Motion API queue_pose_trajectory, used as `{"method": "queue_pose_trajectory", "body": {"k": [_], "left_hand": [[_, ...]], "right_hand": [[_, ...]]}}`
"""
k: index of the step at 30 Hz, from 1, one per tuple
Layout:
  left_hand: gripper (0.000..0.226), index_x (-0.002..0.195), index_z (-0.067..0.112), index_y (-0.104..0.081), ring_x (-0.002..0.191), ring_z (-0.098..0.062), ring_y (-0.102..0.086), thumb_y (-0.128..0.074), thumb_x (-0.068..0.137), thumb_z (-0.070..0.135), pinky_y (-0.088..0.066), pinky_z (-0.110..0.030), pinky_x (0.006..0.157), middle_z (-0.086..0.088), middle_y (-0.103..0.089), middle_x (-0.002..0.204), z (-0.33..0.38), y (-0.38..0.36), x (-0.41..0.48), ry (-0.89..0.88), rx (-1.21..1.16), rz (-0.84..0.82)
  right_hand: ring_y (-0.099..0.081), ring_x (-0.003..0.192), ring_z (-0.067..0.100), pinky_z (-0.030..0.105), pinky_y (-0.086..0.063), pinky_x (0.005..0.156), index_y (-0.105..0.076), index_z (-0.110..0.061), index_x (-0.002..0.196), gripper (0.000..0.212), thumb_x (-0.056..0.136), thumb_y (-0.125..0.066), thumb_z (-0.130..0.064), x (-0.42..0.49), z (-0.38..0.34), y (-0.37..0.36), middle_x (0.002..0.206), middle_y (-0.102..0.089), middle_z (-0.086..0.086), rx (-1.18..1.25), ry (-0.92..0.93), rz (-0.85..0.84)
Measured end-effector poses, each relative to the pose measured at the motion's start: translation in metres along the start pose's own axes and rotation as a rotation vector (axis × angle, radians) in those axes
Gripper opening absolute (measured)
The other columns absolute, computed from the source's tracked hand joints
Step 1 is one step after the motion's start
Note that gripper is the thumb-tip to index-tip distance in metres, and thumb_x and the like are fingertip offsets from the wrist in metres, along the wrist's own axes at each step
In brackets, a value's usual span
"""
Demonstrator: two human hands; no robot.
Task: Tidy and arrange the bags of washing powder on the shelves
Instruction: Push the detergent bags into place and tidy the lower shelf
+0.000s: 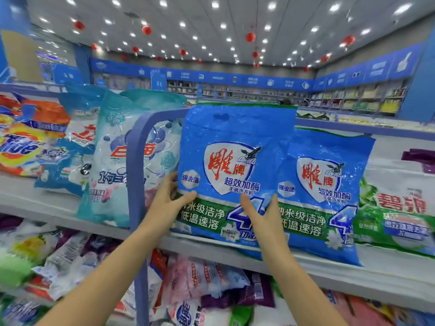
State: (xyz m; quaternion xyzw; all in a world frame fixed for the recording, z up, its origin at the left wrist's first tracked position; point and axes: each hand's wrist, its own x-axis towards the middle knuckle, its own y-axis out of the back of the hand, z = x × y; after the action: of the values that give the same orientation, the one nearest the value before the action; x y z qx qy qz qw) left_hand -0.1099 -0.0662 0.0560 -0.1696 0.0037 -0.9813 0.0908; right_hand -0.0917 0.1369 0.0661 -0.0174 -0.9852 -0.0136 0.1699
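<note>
Standing on the shelf [388, 276], the glossy, crinkled blue bag [235, 147] reads 雕牌 超效加酶 above a green band. Left grip [168, 201] clasps its left edge, thumb across the front. Right grip [261, 210] lays thumb and finger on its lower right; pinching or pressing, I cannot tell. Twin bag [329, 161] leans just right of it.

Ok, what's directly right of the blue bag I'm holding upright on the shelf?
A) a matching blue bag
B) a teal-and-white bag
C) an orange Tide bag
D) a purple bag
A: a second blue bag with the same shield logo stands just right of the held blue bag, whose edge overlaps it.
</note>
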Motion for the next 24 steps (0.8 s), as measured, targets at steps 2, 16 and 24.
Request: {"method": "queue_pose_trajectory", "body": {"k": [2, 16, 24], "left_hand": [[0.029, 0.119, 0.037, -0.046, 0.103, -0.001, -0.062, -0.056, 0.092, 0.032, -0.051, -0.020, 0.080, 0.004, -0.059, 0.124, 0.007, -0.007, 0.003, -0.029, 0.027, 0.065], [0.042, 0.127, 0.017, -0.047, 0.110, -0.033, -0.054, -0.036, 0.098, 0.047, -0.031, -0.034, 0.078, -0.009, -0.059, 0.124, 0.004, -0.053, 0.035, -0.058, 0.346, 0.446], [0.036, 0.117, 0.021, -0.048, 0.095, -0.016, -0.044, -0.036, 0.097, 0.049, -0.031, -0.032, 0.080, 0.008, -0.049, 0.103, 0.002, -0.045, 0.034, -0.009, 0.267, 0.413]], "right_hand": [[-0.021, 0.142, 0.014, 0.034, -0.018, 0.114, -0.013, -0.024, 0.149, 0.106, 0.062, -0.056, -0.065, 0.004, 0.002, -0.012, 0.153, -0.022, -0.009, 0.027, -0.010, 0.068], [-0.027, 0.138, 0.016, 0.027, -0.023, 0.112, -0.016, -0.014, 0.148, 0.088, 0.082, -0.056, -0.057, 0.040, 0.017, -0.033, 0.151, -0.028, -0.003, -0.166, 0.099, 0.320], [-0.050, 0.073, 0.003, 0.013, -0.035, 0.059, -0.038, -0.023, 0.119, 0.049, 0.085, -0.036, -0.058, 0.039, 0.014, -0.024, 0.083, -0.051, -0.017, -0.299, 0.232, 0.407]]}}
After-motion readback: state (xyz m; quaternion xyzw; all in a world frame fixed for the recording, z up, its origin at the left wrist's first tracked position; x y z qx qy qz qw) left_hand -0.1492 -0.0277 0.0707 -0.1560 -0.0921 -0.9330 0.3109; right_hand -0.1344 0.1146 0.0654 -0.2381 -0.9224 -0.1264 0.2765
